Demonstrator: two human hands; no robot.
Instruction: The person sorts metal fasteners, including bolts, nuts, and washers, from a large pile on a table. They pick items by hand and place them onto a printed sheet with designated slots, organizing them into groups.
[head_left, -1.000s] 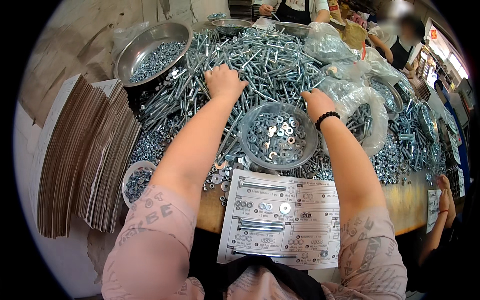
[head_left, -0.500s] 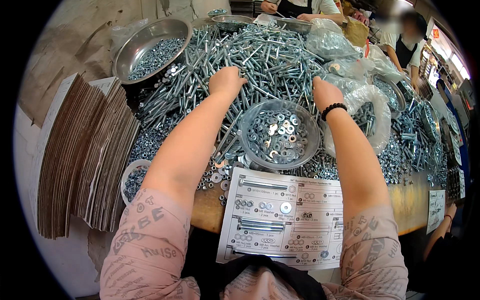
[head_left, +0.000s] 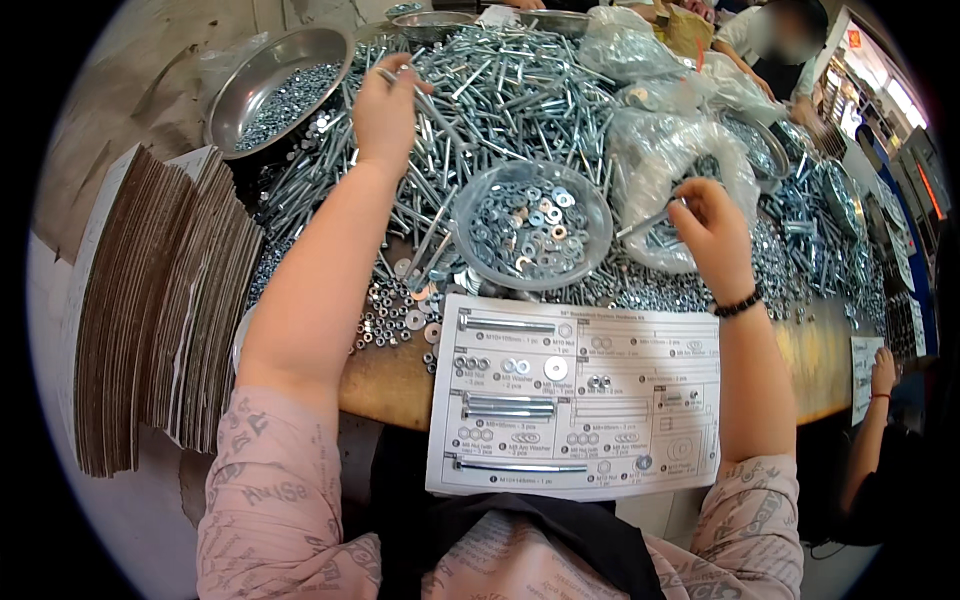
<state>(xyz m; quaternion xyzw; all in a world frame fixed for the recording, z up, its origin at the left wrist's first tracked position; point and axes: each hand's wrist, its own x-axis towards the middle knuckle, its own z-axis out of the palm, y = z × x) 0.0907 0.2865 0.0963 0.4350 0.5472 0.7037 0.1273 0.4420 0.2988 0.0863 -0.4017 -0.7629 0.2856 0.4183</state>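
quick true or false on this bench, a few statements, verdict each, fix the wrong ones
1. The right hand holds a bolt. True.
2. The printed sheet lies on the near side of the plastic bowl. True.
3. That bowl is filled with bolts. False: it holds washers.
4. The bracelet is on the left wrist. False: the black beaded bracelet is on the right.
5. The left hand is at the bolt pile. True.
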